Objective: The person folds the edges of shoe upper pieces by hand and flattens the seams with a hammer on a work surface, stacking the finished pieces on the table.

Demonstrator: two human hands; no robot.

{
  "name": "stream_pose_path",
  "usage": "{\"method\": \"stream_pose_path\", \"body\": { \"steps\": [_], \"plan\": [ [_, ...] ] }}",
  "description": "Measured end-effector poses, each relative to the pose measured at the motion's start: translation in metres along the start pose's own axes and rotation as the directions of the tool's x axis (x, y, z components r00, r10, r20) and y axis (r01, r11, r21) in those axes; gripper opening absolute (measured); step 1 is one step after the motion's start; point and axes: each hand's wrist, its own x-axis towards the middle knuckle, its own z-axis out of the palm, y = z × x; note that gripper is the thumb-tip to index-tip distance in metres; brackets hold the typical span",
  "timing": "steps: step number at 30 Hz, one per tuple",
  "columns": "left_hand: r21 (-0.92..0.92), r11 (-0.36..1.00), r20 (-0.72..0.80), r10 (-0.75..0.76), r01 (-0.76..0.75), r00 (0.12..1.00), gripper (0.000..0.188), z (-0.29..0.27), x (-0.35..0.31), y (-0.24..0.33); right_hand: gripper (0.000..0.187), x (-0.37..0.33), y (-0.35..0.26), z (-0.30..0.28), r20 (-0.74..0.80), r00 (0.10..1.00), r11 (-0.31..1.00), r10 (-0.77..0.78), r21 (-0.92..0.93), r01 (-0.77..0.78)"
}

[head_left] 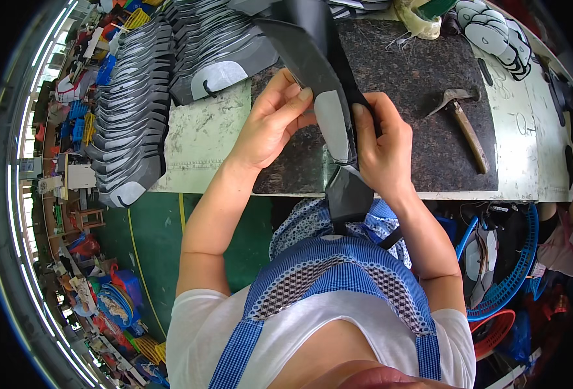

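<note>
Up over the near part of the dark stone slab [286, 162], my two hands hold a long black piece with a pale grey patch, which looks like a shoe upper [319, 71]. My left hand [267, 123] pinches its left edge between thumb and fingers. On the other side, my right hand [385, 142] is closed on the right edge, thumb against the black material. The upper's far end is blurred. A black flap [350, 194] hangs below my hands, over the table edge in front of the blue apron. Right of my right hand lies a hammer [469, 129] with a wooden handle.
Overlapping stacks of similar black pieces [131, 123] with grey patches line the table's left; another stack [221, 45] lies beside it. White rounded pieces with black edging [494, 35] and a yellowish bag [419, 19] sit far right. A blue basket [526, 259] stands below the table.
</note>
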Motion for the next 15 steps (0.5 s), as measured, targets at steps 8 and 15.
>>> {"method": "stream_pose_path", "body": {
  "steps": [8, 15],
  "plan": [
    [0.057, 0.982, -0.032, -0.176, 0.178, 0.984, 0.026, 0.001, 0.0, -0.009, 0.02, 0.01, 0.022, -0.006, -0.02, 0.998, 0.963, 0.061, 0.266, -0.053],
    [0.044, 0.973, 0.038, -0.229, 0.228, 0.973, 0.038, 0.012, 0.003, -0.016, 0.015, -0.016, 0.024, -0.008, -0.068, 0.994, 0.949, 0.089, 0.31, -0.063]
  ]
}}
